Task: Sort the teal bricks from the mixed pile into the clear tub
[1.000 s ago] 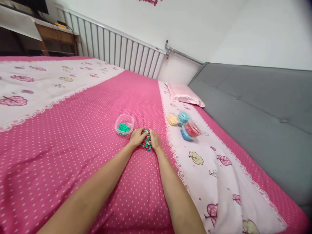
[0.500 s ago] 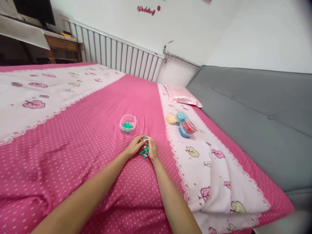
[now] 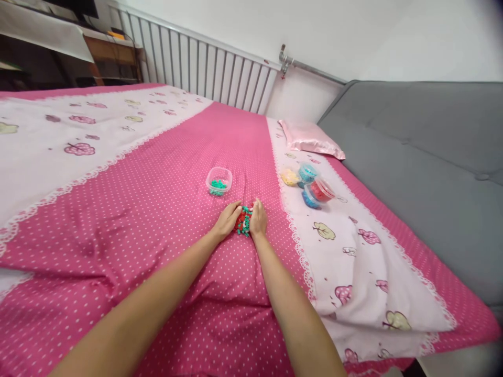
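Note:
A small pile of green, red and a few whitish bits [image 3: 244,221] lies on the pink dotted bedspread; the pieces are too small to name. My left hand [image 3: 228,219] stands against the pile's left side, fingers stretched forward and slightly curved. From the right, my right hand [image 3: 258,218] borders the same pile with its palm turned inward and fingers extended. Neither hand is closed around the pieces. Just beyond the hands, a clear plastic container [image 3: 219,172] without a lid holds some green pieces [image 3: 218,186].
To the right stand several clear tubs: one with yellow pieces [image 3: 290,177], one teal [image 3: 307,173], one red [image 3: 322,189], one blue [image 3: 310,198]. A pink pillow [image 3: 310,138] lies behind them, beside the grey padded headboard [image 3: 424,136]. A white radiator [image 3: 196,57] lines the far wall.
The view has tilted down and shifted left. Both hands remain beside the pile, which looks more compact, with fewer pieces spread toward me. The containers have not moved on the bed.

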Demonstrator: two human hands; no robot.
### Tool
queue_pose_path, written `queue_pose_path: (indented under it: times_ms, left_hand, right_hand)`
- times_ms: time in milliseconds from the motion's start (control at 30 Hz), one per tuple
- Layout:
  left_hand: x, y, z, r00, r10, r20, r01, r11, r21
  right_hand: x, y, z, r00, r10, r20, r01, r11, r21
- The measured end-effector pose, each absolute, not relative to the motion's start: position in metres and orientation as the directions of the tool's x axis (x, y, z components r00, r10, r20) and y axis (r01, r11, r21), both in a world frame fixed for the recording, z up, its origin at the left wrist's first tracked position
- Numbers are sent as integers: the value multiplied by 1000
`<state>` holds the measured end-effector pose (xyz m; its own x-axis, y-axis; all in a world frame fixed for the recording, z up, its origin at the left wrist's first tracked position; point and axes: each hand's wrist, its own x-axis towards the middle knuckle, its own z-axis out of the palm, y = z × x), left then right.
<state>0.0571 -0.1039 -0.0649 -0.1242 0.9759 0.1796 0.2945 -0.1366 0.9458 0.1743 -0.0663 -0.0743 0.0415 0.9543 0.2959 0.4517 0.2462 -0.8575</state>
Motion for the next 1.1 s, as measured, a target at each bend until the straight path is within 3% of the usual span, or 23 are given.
queue_pose_path:
  times_ms: [200,333,500,633,833,933,1100]
  left_hand:
    - [57,-103,-62,-74,980,187,269,-161,949]
    - [57,-107,-60,-37,977,208,169,-199,965]
    - [55,-116,-60,-55,987,154,27,-153,988]
    - [47,-131,-60,-69,995,79,-34,-82,996]
    - [44,-153,-45,-83,996,23,6,-23,1000]
    - [45,-159,-32,-65,998,22,67,-17,998]
    - [33,-167,-21,-73,994,85,284,-61,957]
  right_hand:
    - [180,-66,-72,-77,956,281,418,287,-862]
    - [178,-74,-76,-114,957,268,149,284,-947]
    - [171,-87,-75,-89,991,101,-194,82,-977]
    - [175,-105,-55,-65,998,-22,-290,-40,-956]
    - [202,-127,-34,-70,995,-68,-129,-77,-989]
    - [216,-130,-36,-37,998,-42,36,-41,-998]
    - [225,-140,-45,-20,977,210,452,196,-870]
